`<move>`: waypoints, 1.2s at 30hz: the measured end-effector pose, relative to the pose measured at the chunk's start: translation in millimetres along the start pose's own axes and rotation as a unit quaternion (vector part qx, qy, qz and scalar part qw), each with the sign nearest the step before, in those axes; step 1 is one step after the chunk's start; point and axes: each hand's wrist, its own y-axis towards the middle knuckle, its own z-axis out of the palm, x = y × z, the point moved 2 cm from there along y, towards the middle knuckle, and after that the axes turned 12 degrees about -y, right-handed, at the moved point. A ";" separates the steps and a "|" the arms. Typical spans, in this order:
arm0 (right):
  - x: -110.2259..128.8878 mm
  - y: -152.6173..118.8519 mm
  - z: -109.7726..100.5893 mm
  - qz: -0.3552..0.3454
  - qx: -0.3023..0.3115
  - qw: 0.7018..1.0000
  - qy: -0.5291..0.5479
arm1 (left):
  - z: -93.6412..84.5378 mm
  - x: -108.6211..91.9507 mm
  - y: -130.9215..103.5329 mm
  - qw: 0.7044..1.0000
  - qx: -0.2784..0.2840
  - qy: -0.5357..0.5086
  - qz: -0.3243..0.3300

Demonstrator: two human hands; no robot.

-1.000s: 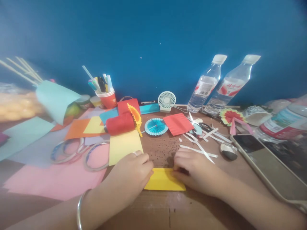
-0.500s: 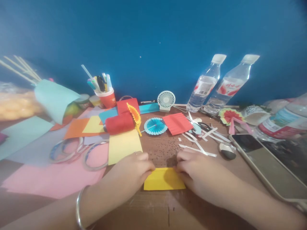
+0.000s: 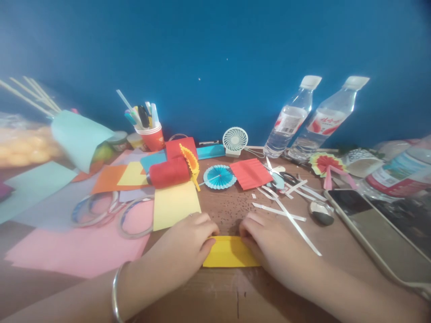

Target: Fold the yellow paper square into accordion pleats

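A folded strip of yellow paper (image 3: 230, 252) lies flat on the brown table at the front middle, with crease lines near its far edge. My left hand (image 3: 195, 237) pinches its left end, fingers curled and thumb on the paper. On the right end my right hand (image 3: 261, 240) is closed in the same way, fingers bent over the far edge. Beyond them sit a blue pleated paper rosette (image 3: 220, 177) and a creased red paper sheet (image 3: 251, 173). A pale yellow sheet (image 3: 175, 204) is beside my left hand.
White paper strips (image 3: 279, 211) and scissors (image 3: 288, 178) lie right of centre, near a phone (image 3: 377, 233). Two bottles (image 3: 291, 119) stand behind. Tape rolls (image 3: 136, 217) rest on coloured papers at left, before a red cup of pens (image 3: 151, 138).
My right hand has shifted slightly left along the paper's far edge. A long white strip beside it now shows further toward the front. The camera view has moved a little.
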 end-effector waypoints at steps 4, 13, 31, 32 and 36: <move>0.8 0.6 3.7 -0.012 0.004 1.000 -0.004 | -0.2 -1.7 0.8 0.999 -0.004 -0.034 -0.015; -2.8 -1.6 -5.8 -0.073 0.036 0.996 0.021 | 3.1 -3.1 -4.1 0.994 0.043 0.095 0.031; 1.0 -4.5 -6.3 -0.137 0.021 0.990 -0.037 | 5.2 -16.0 -13.4 0.935 0.086 0.303 0.163; 0.4 -4.2 -5.9 -0.123 0.013 0.992 -0.017 | 5.9 -13.7 -12.9 0.943 0.080 0.283 0.154; -1.8 -3.7 -2.4 -0.083 -0.012 0.995 0.044 | 2.3 -7.2 -7.1 0.997 -0.009 0.070 0.040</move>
